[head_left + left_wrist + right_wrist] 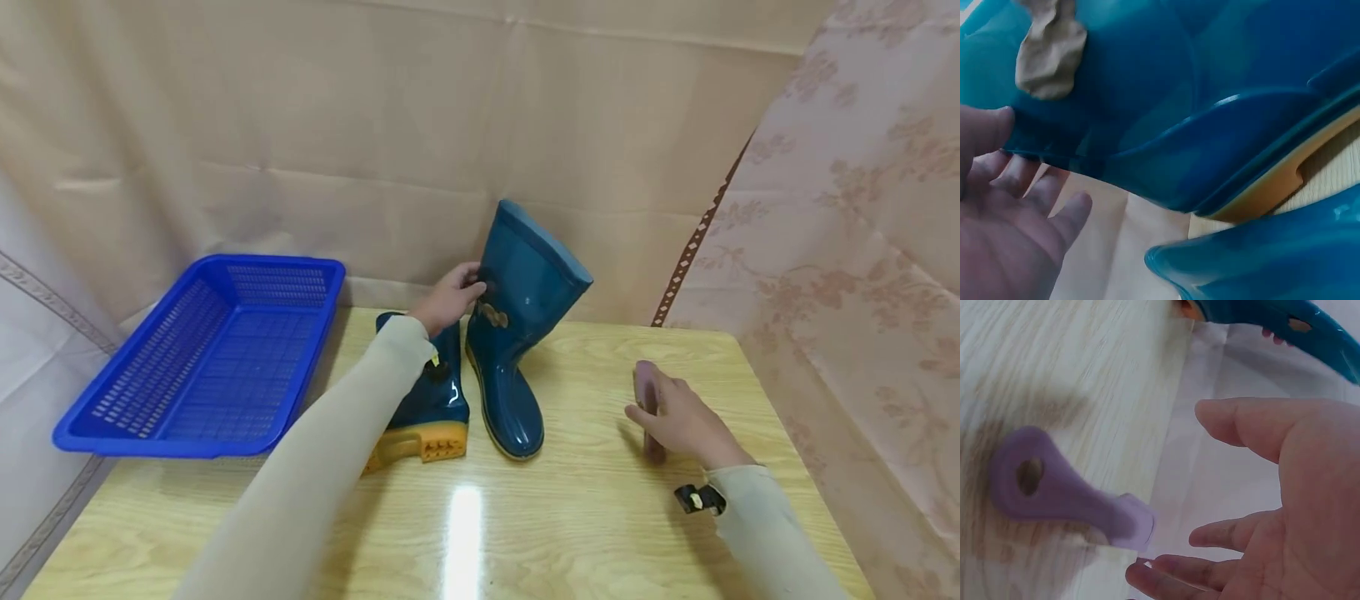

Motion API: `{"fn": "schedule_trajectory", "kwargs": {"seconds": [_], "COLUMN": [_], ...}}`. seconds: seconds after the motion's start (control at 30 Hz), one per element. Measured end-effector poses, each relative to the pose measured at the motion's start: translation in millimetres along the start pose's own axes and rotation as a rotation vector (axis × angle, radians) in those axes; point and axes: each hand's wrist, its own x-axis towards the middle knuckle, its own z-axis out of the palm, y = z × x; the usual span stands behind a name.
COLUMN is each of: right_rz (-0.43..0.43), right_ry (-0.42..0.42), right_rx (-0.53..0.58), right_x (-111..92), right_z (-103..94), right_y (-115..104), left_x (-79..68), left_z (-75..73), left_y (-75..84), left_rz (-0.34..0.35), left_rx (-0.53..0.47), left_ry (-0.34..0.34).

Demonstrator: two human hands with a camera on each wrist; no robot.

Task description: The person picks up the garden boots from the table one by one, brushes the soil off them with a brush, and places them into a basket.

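A dark blue-green rubber boot [525, 275] stands tilted on the wooden table, a brown clay-like smear [1050, 53] on its shaft. My left hand [452, 298] holds the shaft's edge, the thumb on the near face and fingers behind. Under my left forearm is a second rubber boot [442, 392], partly hidden, its orange sole toward the near edge. My right hand [686, 421] is beside a purple tool [1054, 481] with a hole in its handle end. In the right wrist view, the fingers are spread and apart from the handle; its working end is unclear.
A blue perforated plastic basket [300, 392] sits at the left of the table [570, 517]. Beige cloth [360, 125] hangs behind the table, and a floral curtain [862, 275] runs along its right side.
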Motion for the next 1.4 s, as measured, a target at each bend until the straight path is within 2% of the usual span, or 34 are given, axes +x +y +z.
{"fn": "schedule_trajectory", "kwargs": {"seconds": [0.2,0.37,0.5,0.67,0.9,1.1,1.23,1.4], "right_rz": [0.071,0.112,0.174,0.222,0.228,0.217,0.196,0.145], "right_ry": [-0.016,-0.015,-0.045,-0.060,-0.033,0.003,0.025,0.048], "right_rx": [-0.041,-0.134,-0.135,-0.090,-0.071,-0.087,-0.099,-0.069], "right_x": [-7,-8,-7,-3,2,2,4,6], "right_z": [2.2,2.7,3.2,9.9,15.9,17.7,18.4,20.1], "right_y": [7,11,13,15,16,15,15,11], "left_x": [-0.7,-6.5,-12.1,-20.2,-36.2,-59.0,-76.3,-90.9], "left_z": [-11.4,-15.0,-12.0,-2.9,13.0,16.3,11.3,2.5], "left_y": [-10.6,-6.3,6.5,30.6,58.1,77.8,78.5,62.2], "left_rz": [0.037,0.055,0.093,0.173,0.219,0.236,0.200,0.150], "left_rx": [-0.036,-0.025,0.055,0.140,0.197,0.224,0.208,0.175], "left_ry": [0.098,0.167,0.182,0.159,0.177,0.190,0.239,0.341]}}
